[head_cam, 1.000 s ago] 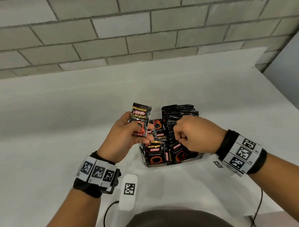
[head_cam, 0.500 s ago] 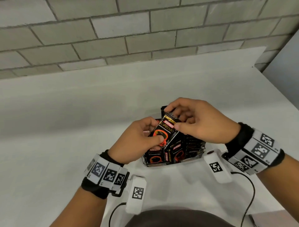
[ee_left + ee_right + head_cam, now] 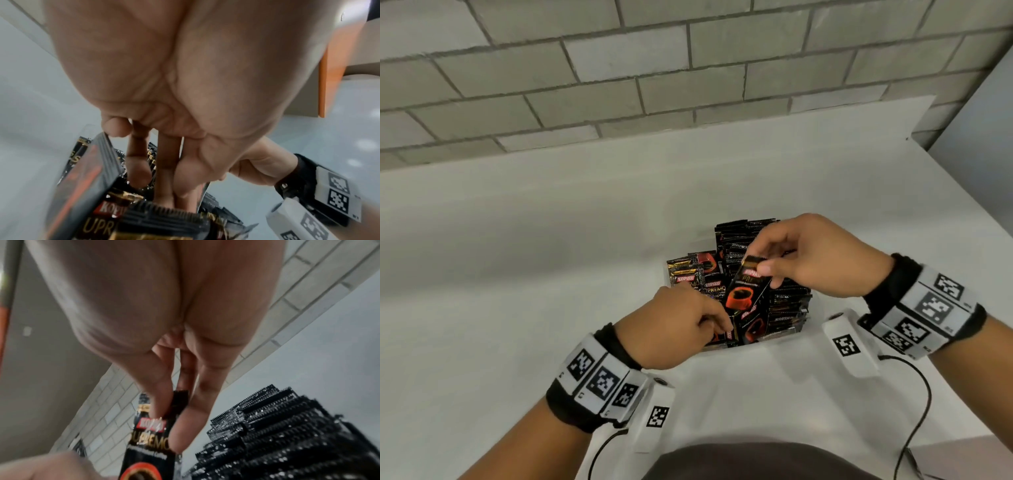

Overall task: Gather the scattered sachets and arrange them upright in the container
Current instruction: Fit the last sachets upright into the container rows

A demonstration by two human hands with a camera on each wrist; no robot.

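Observation:
A clear container on the white table holds several black Kopiko sachets, packed upright in its right half and leaning in its left half. My right hand pinches the top edge of one sachet and holds it tilted over the middle of the container; the right wrist view shows the pinch. My left hand is at the container's front. Its straight fingers push down between the sachets there and hold nothing that I can see.
The white table runs back to a grey brick wall. The table's right edge is close beyond my right wrist. Black cables trail from the wrist cameras over the near side of the table.
The sachet passed from my left hand to my right, which now holds it alone, lower over the container. My left hand let go and dropped to the front sachets.

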